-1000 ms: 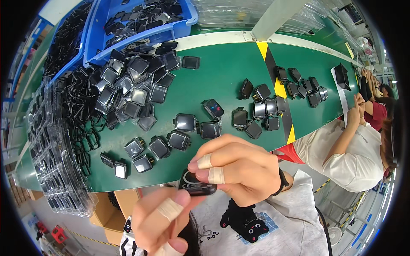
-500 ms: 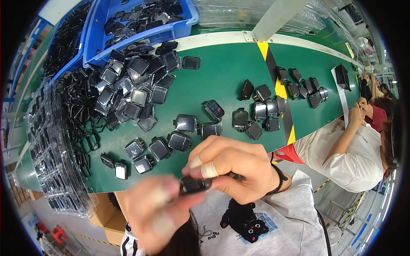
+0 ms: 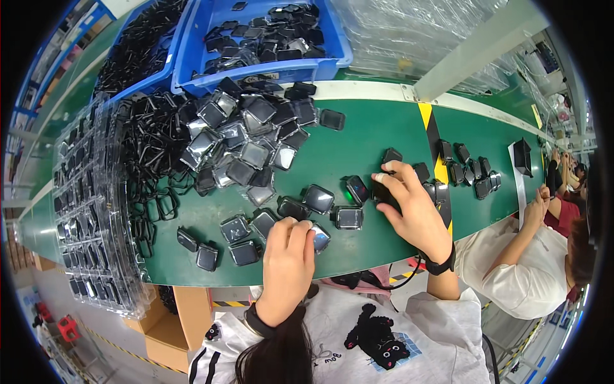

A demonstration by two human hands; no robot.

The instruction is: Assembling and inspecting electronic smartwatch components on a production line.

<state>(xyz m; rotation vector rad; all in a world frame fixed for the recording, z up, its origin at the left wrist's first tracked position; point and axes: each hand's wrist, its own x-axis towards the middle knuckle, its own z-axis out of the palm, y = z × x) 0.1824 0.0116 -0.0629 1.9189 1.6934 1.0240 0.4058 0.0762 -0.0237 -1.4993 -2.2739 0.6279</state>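
left hand: lower centre, fingers curled on a square module
right hand: centre right, closed over a black module
around: module heap upper left, blue bin, belt

A person's left hand rests fingertips-down on a small square black module near the front edge of a green conveyor belt, while the right hand covers another dark module toward the belt's yellow-and-black stripe. A heap of similar modules and loose black frames crowds the belt's left end, below blue bins along its far edge. At the right end, another person's hand reaches onto the belt.
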